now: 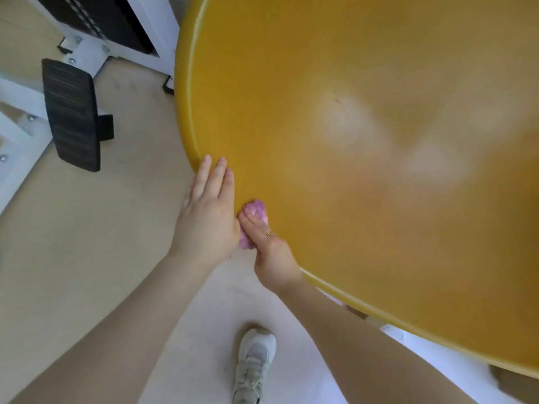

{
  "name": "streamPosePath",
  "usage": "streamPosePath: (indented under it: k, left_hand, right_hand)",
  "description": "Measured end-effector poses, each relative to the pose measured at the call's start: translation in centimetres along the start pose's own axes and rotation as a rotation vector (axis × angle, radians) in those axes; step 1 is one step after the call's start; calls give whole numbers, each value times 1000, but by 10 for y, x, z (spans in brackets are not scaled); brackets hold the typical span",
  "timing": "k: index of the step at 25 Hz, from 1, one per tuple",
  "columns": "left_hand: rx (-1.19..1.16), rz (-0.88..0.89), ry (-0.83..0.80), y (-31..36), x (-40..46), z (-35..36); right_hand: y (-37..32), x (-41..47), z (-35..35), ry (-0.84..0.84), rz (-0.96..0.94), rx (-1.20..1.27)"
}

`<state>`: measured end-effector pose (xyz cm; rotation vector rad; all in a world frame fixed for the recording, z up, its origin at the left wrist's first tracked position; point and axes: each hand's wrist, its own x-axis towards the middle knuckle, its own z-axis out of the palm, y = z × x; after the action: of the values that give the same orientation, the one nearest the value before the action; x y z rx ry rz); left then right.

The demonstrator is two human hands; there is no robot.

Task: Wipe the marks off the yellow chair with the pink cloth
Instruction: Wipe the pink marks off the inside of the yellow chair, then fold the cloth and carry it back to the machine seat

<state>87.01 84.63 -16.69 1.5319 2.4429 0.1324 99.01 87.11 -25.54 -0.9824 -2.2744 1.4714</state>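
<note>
The yellow chair (364,83) fills the upper right of the head view, its smooth shell curving toward me. My left hand (208,211) lies flat with straight fingers along the shell's left rim. My right hand (268,249), a ring on one finger, presses the pink cloth (256,209) against the rim just beside the left hand. Only small parts of the cloth show, above and below the fingers. A small dark mark (338,101) sits on the shell higher up, among pale light patches.
A black padded footrest (71,113) on a white frame (17,141) stands on the pale wood floor at the left. White furniture (145,27) is behind the chair. My light sneaker (253,365) is on the floor below the hands.
</note>
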Motion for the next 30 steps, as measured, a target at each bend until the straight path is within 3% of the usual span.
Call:
streamPosePath:
  k: [5,7,9,12,14,16,24,30]
  left_hand:
    - [-71,72,-162,11,-20,16]
    - [-119,144,-203,14,-34,10]
    - [-112,289,-258,23,-51,-5]
    - [-93,434,-338,50,-58,-31]
    - [-86,386,-510,70,-68,-53]
    - [-144,356,-585,91,-79,-75]
    - [-587,289,-514,188,-121,-152]
    - [-561,251,-334,227,-201,-158]
  right_hand:
    - [37,-69,-21,-32,236,-179]
    - [39,-92,-50,-92,449,-260]
    - [18,-105,-84,-18,628,-226]
    - [-19,-99,-121,161,616,-175]
    - [-56,-104,-145,172,664,-119]
    - [-87,-118,-168,140,676,-118]
    - [-175,-192,-250,173,616,205]
    - [-202,-266,-280,17,528,378]
